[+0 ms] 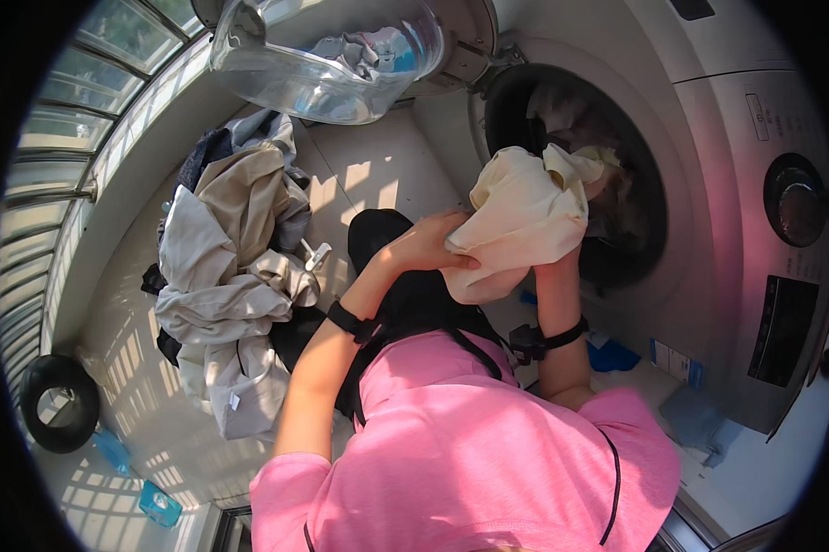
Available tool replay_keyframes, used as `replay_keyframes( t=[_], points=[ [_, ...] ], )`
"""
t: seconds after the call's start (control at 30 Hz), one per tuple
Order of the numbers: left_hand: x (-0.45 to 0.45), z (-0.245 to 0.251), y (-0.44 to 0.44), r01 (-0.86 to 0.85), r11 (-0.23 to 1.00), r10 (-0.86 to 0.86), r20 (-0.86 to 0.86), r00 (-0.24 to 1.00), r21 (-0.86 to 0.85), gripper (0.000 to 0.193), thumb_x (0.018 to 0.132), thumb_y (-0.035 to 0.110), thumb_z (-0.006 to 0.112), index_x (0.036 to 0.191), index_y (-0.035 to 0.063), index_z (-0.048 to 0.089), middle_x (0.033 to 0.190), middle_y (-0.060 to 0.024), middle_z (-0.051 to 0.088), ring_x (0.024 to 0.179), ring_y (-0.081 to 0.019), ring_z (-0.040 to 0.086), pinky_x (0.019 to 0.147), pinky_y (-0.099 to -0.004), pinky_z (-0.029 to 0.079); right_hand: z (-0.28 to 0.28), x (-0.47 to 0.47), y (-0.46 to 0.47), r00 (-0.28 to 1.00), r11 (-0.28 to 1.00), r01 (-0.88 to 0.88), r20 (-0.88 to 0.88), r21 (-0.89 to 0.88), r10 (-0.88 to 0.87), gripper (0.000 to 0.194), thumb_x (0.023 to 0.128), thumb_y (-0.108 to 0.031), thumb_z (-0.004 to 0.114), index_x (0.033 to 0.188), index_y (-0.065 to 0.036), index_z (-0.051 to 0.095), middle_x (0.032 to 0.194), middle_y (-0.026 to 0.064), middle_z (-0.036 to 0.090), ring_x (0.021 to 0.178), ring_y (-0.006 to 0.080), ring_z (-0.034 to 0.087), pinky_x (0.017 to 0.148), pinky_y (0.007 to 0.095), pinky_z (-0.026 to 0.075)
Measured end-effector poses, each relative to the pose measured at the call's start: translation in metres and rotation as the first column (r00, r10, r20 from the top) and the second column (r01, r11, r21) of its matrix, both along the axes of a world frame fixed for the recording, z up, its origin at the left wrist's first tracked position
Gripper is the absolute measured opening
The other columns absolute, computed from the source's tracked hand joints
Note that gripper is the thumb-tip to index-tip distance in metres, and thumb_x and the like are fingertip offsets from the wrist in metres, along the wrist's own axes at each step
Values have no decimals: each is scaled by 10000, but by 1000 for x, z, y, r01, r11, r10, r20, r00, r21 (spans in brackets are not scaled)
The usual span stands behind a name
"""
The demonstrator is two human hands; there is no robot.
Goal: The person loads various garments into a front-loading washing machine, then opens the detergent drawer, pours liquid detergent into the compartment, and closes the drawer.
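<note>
A cream-coloured garment is bunched up in front of the washing machine's open drum. My left hand grips its lower left edge between thumb and fingers. The cloth covers most of my right hand, with only the wrist end showing below it, so its fingers are hidden. Part of the garment reaches toward the drum opening, where dark and greyish laundry lies inside. To the left, a heap of beige, grey and dark clothes rests on the tiled floor.
The washing machine's round door stands swung out at the top. A control knob is on the machine's front at right. A black ring-shaped object and a turquoise pack lie at lower left, near the barred window.
</note>
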State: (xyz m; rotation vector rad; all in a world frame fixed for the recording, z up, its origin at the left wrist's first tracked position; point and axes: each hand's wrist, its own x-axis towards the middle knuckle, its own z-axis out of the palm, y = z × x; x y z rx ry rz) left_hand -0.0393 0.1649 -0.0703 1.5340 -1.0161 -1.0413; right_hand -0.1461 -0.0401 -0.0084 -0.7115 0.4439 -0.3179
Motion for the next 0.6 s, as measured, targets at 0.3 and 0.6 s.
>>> replay_keyframes(
  t=[0.3, 0.6],
  points=[
    [8, 15, -93, -343, 932, 55, -889, 456, -119, 314, 1121, 359, 465, 1195, 93, 614, 1125, -3, 610, 1060, -71, 565, 916, -246, 482, -21, -19, 10, 903, 979, 167, -418, 120, -102, 478, 1102, -336, 463, 1498, -69, 444, 1442, 72, 550, 1334, 216, 543, 1114, 389, 458],
    [30, 24, -88, -475, 880, 429, -467, 773, 23, 304, 1082, 268, 517, 1259, 45, 623, 1213, -66, 653, 1148, -154, 599, 1004, -297, 490, -32, 1, -23, 884, 930, 217, -464, 297, -58, 431, 1098, -291, 470, 1465, -64, 469, 1405, 102, 566, 1284, 230, 587, 1063, 402, 514]
  ],
)
